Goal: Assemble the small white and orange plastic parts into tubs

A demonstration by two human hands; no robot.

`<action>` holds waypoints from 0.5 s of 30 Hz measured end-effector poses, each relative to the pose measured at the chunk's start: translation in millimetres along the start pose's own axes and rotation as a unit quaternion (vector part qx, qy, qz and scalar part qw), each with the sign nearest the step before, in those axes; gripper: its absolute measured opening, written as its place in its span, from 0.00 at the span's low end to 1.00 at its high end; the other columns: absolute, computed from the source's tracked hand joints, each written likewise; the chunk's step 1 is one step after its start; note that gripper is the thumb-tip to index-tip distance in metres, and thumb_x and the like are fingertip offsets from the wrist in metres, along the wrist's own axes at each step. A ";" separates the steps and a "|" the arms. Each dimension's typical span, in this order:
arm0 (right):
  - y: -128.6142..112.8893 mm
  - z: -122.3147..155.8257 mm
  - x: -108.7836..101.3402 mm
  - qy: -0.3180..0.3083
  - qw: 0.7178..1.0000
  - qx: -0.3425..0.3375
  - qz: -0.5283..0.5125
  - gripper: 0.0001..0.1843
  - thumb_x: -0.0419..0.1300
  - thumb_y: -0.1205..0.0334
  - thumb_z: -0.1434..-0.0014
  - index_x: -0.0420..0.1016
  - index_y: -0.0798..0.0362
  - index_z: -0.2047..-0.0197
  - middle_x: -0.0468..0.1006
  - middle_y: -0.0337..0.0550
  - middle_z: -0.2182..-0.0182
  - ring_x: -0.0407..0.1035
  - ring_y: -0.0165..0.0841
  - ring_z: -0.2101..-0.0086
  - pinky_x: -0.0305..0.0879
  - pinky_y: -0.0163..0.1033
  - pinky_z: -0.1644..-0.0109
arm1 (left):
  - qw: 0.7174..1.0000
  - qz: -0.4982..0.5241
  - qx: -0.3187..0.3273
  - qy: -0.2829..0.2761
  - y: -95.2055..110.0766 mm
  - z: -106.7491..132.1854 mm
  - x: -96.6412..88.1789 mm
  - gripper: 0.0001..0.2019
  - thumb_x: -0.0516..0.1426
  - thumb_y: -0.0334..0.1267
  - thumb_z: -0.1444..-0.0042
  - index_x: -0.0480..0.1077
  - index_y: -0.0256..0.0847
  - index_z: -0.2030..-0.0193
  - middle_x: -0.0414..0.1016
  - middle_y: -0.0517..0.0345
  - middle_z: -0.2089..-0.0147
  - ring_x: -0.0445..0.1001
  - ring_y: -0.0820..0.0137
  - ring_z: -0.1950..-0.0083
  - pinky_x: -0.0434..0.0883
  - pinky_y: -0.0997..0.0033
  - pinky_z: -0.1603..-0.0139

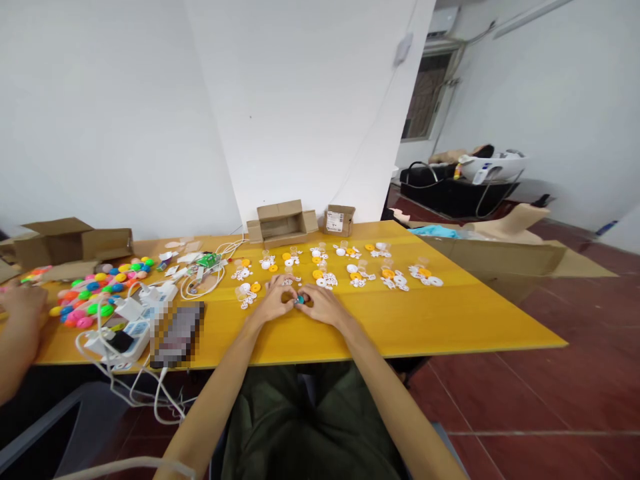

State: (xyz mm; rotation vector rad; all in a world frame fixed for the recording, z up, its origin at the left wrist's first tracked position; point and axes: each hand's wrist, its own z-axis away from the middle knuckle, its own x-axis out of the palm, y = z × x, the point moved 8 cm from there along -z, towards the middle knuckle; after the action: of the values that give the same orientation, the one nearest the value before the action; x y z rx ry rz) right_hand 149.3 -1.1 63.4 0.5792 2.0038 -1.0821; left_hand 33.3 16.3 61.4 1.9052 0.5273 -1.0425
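Observation:
Both hands meet over the yellow table [425, 327], fingertips together around a small blue-green piece [300, 299] too small to make out. My left hand [274, 300] is closed with thumb and fingers curled to it; my right hand [321, 303] pinches it from the other side. Just beyond and beside the hands lie small groups of parts: white discs [321, 283], orange discs [255, 287], clear plastic cups [241, 294] and small white cut-out pieces [247, 302].
Left are a white power strip [145, 327] with cables, a phone [179, 333], colourful balls [95, 293] and another person's hand [23, 307]. An open cardboard box [283, 227] and a smaller box [339, 221] stand against the wall. The table's edge runs at right.

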 end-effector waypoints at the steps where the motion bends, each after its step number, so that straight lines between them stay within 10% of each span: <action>1: 0.5 0.0 0.2 0.000 1.000 0.002 0.000 0.02 0.64 0.63 0.42 0.74 0.49 0.65 0.76 0.38 0.69 0.68 0.31 0.68 0.58 0.34 0.63 | 1.000 0.002 0.001 0.000 -0.2 -0.1 0.1 0.07 0.58 0.30 0.47 0.76 0.46 0.66 0.68 0.58 0.36 0.59 0.54 0.33 0.56 0.42 0.33; 15: 0.2 0.4 -1.0 -0.008 1.000 0.017 -0.012 0.03 0.65 0.64 0.42 0.75 0.50 0.64 0.77 0.38 0.67 0.69 0.31 0.66 0.59 0.34 0.61 | 1.000 -0.012 0.001 0.009 -4.0 -1.3 1.2 0.05 0.59 0.32 0.46 0.76 0.46 0.66 0.69 0.58 0.37 0.60 0.55 0.34 0.58 0.45 0.33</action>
State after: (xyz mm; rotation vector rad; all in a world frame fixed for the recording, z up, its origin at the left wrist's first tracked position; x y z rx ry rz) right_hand 150.1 -1.4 64.0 0.5639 1.9870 -1.1332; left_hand 31.7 19.5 58.8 1.9151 0.5598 -1.0422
